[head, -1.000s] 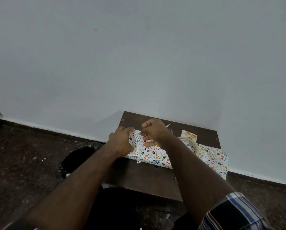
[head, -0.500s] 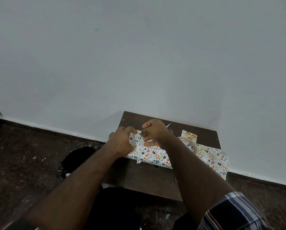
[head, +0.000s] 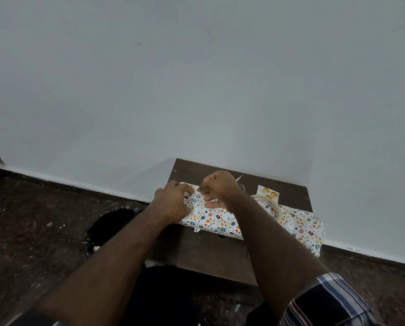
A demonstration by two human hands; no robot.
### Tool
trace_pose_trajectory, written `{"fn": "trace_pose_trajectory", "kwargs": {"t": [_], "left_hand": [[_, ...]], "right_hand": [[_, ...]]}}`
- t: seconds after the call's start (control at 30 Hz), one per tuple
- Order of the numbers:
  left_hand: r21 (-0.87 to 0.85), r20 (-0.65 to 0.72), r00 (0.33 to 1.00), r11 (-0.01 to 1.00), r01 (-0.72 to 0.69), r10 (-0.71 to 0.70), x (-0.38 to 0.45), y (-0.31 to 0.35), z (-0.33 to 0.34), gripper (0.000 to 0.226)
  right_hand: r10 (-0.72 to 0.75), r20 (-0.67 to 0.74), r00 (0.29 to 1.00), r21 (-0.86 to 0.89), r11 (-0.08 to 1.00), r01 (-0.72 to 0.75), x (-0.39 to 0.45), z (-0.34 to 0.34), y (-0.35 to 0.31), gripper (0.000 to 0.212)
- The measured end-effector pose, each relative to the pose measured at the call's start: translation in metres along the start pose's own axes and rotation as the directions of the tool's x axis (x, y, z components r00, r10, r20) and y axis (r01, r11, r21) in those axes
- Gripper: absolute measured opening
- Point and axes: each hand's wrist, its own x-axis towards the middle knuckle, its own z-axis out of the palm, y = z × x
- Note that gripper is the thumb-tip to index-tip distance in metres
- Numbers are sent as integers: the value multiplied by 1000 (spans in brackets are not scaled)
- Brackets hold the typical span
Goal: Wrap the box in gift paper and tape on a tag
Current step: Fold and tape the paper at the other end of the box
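The box [head: 216, 220], wrapped in white gift paper with coloured egg prints, lies across a small dark wooden table [head: 210, 252]. My left hand [head: 173, 203] grips the box's left end, its thumb and forefinger raised toward my right hand. My right hand [head: 218, 187] hovers over the box's top left and pinches something small between thumb and forefinger, apparently a bit of tape; its lower fingers touch the paper. A roll of tape [head: 268, 207] sits against my right forearm on the box. The tag [head: 268, 192], a white card with gold ornaments, lies behind the box.
The table stands against a pale wall. Left of it on the dark floor is a bin lined with a black bag [head: 109, 228]. A pointed white or metal tip [head: 239, 178] shows behind my right hand. The box's right end overhangs the table edge.
My left thumb and forefinger have lifted and closed in on my right hand's fingertips. The box and my right hand have hardly moved.
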Motion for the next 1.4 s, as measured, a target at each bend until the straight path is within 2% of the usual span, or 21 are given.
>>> {"fn": "trace_pose_trajectory", "kwargs": {"t": [0.23,0.43,0.57,0.67,0.83,0.97,1.03,1.1,1.2,1.33,1.4], "left_hand": [[21,1,1000,1000,-15,15,0,0,-1,57],[13,15,1000,1000,-17,17,-1,-2,-3,57],[0,24,1000,1000,-20,20,0,-1,-4,55],[-14,28,1000,1000,-10,11,0,-1,-3,56],[12,31,1000,1000,1,-2,2,-1,-3,57],[33,6,1000,999,11,-11,1,0,0,55],[33,-14,1000,999,18,-17,1,0,1,53],[-1,-41,998,999,41,-41,0,0,2,49],[-49,-27,997,996,76,-77,1,1,-2,42],[37,-98,994,998,55,-51,-5,15,-10,39],[90,-112,994,996,0,10,-10,31,-8,45]], "right_hand": [[-88,-147,985,-337,941,34,9,16,0,29],[-111,-171,979,-491,871,13,15,20,-5,18],[-101,-174,980,-497,868,1,13,18,-8,21],[-36,-150,988,-462,886,-37,11,12,-4,31],[30,-126,992,-397,915,-78,6,1,-1,34],[-18,-140,990,-385,922,-37,-7,-8,2,23],[-65,-148,987,-306,952,17,-17,-15,7,31],[-149,-213,965,-256,962,92,-27,-30,13,38],[-245,-264,933,-477,874,94,-35,-69,29,46],[-74,-167,983,-652,756,-54,-46,-103,52,98],[-41,-107,993,-668,743,-41,-51,-106,58,109]]}}
